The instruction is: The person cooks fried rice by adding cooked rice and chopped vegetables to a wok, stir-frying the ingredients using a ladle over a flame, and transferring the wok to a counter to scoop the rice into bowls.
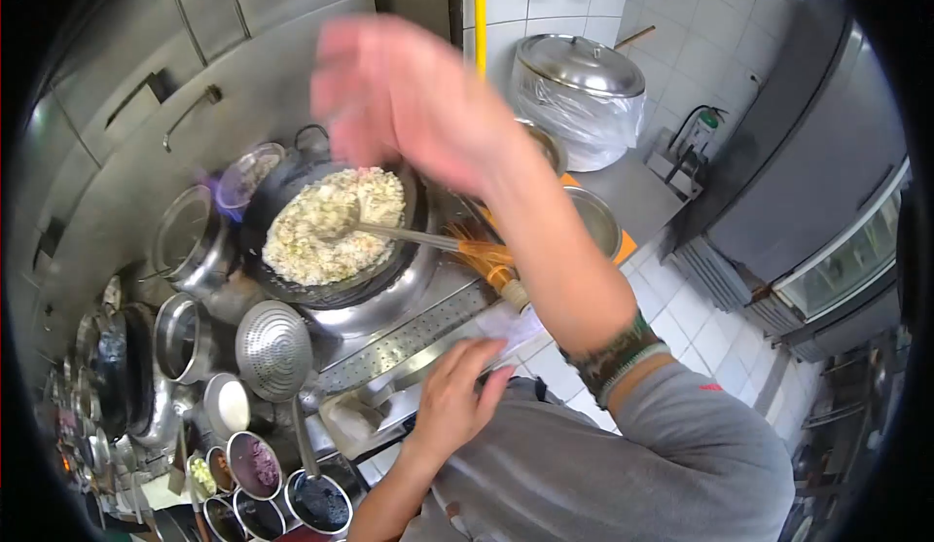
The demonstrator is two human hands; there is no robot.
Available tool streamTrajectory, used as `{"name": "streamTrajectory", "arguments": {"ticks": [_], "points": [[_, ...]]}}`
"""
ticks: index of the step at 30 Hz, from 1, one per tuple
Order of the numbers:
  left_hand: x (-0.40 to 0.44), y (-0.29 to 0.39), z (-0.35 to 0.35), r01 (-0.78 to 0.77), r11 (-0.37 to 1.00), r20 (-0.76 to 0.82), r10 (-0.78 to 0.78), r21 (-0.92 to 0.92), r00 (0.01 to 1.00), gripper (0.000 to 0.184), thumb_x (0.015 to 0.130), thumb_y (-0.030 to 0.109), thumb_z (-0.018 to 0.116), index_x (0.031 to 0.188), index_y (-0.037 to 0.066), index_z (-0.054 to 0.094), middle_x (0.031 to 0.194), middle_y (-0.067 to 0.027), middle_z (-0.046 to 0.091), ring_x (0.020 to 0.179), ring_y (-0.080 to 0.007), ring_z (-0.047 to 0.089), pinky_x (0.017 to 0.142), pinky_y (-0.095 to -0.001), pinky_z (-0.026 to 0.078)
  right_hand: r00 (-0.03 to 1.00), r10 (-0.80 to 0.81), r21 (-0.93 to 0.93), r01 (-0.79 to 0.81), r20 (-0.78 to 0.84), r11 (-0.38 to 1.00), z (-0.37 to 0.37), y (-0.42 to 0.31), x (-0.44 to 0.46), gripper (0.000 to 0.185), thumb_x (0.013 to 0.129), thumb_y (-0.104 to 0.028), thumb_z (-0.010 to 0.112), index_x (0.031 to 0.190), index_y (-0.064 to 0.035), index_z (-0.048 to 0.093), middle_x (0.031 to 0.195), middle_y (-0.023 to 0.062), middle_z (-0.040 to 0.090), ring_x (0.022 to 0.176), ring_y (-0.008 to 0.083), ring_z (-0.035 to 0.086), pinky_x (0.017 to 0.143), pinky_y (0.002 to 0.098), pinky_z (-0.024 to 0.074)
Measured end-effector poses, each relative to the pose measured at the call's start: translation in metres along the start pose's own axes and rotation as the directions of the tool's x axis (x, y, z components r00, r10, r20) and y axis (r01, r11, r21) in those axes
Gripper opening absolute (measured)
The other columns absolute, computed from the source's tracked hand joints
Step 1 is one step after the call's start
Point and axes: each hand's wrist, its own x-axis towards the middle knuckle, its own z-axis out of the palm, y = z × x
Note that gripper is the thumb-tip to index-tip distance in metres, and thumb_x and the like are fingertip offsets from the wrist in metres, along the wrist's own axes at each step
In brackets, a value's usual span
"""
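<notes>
Raised above the far side of the black wok (255, 240), my right hand (404, 94) is blurred, so its fingers and anything in them cannot be made out. Fried rice (331, 226) fills the wok. A metal ladle (409, 235) rests with its bowl in the rice, its handle running toward the right, under my right forearm. My left hand (462, 391) is low, near the front edge of the stove beside the perforated metal strip (418, 343). Its fingers and thumb are apart, with nothing seen between them.
A round perforated skimmer (273, 349) lies left of my left hand. Metal bowls and cups of ingredients, one with chopped purple food (258, 466), crowd the lower left. A bamboo brush (501, 274) is right of the wok. A lidded pot (582, 65) stands behind.
</notes>
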Motion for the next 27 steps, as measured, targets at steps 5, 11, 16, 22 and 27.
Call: {"name": "streamTrajectory", "arguments": {"ticks": [5,11,16,22,27], "points": [[0.023,0.039,-0.003,-0.017,0.983,-0.363,-0.052,-0.185,0.930,0.037,0.077,0.000,0.071,0.112,0.000,0.058,0.096,-0.0129,0.066,0.087,-0.0225,0.064,0.079,-0.0320,0.050,0.739,0.072,0.232,0.116,-0.670,0.966,-0.038,0.058,0.133,0.015,0.096,-0.023,0.052,0.092,-0.0088,0.053,0.075,0.0045,0.057,0.062,0.0167,0.056,0.059,0.0376,0.0527],[0.008,0.036,-0.020,0.079,0.997,-0.596,-0.062,0.002,0.800,0.026,0.075,-0.002,0.066,0.100,0.000,0.058,0.092,-0.0137,0.065,0.084,-0.0268,0.064,0.077,-0.0339,0.050,0.732,0.334,0.283,-0.199,-0.594,0.938,0.005,0.146,0.161,0.017,0.095,-0.024,0.053,0.084,-0.0103,0.055,0.068,0.0005,0.054,0.056,0.0132,0.052,0.054,0.0357,0.0505],[0.002,-0.002,-0.037,0.211,0.920,-0.709,0.094,0.329,0.699,0.028,0.066,-0.007,0.062,0.092,0.003,0.058,0.084,-0.0126,0.060,0.080,-0.0316,0.059,0.074,-0.0410,0.046,0.754,0.508,0.344,-0.387,-0.416,0.856,0.065,0.203,0.158,0.017,0.095,-0.023,0.052,0.083,-0.0111,0.055,0.066,-0.0009,0.054,0.053,0.0128,0.052,0.050,0.0337,0.0505],[-0.014,0.016,-0.037,0.287,0.867,-0.654,0.058,0.408,0.754,0.023,0.067,-0.004,0.063,0.088,0.005,0.059,0.084,-0.0094,0.060,0.079,-0.0274,0.057,0.076,-0.0379,0.038,0.998,0.010,-0.713,-0.046,-0.055,0.699,0.132,0.291,0.119,0.018,0.087,-0.023,0.062,0.094,-0.0057,0.060,0.081,0.0153,0.067,0.070,0.0285,0.066,0.063,0.0390,0.0524],[0.019,0.033,-0.033,0.412,0.844,-0.731,-0.035,0.344,0.682,0.015,0.075,0.003,0.071,0.088,0.004,0.063,0.083,-0.0088,0.062,0.079,-0.0269,0.056,0.075,-0.0368,0.040,0.928,0.125,-0.768,0.210,0.352,0.605,0.161,0.292,0.077,0.019,0.088,-0.026,0.059,0.091,-0.0078,0.058,0.087,0.0132,0.067,0.082,0.0351,0.064,0.069,0.0471,0.0493]]}}
